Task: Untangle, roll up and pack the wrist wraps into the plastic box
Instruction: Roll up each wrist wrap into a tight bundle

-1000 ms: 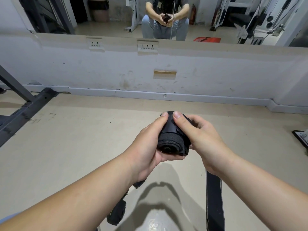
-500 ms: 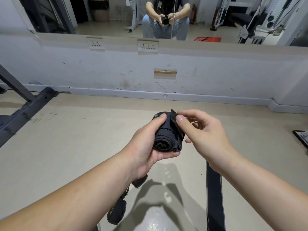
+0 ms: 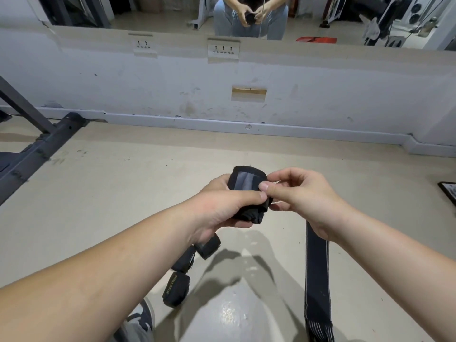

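Observation:
A rolled black wrist wrap sits in my left hand, whose fingers and thumb curl round it in front of me. Its grey velcro patch faces up. My right hand pinches the wrap's loose end tab at the roll's right side, thumb on top. Three more rolled black wraps lie on the floor below my left wrist, one with yellow lettering. A long unrolled black wrap lies stretched out on the floor under my right forearm. No plastic box is in view.
A dark metal rack base runs along the floor at the left. The white wall with sockets and a mirror above stands ahead. A dark flat object lies at the right edge. My shoe shows at the bottom.
The roll has turned in my left hand so its velcro patch faces up. My right hand shifted from lying over the roll to pinching its end tab. The camera tilted down.

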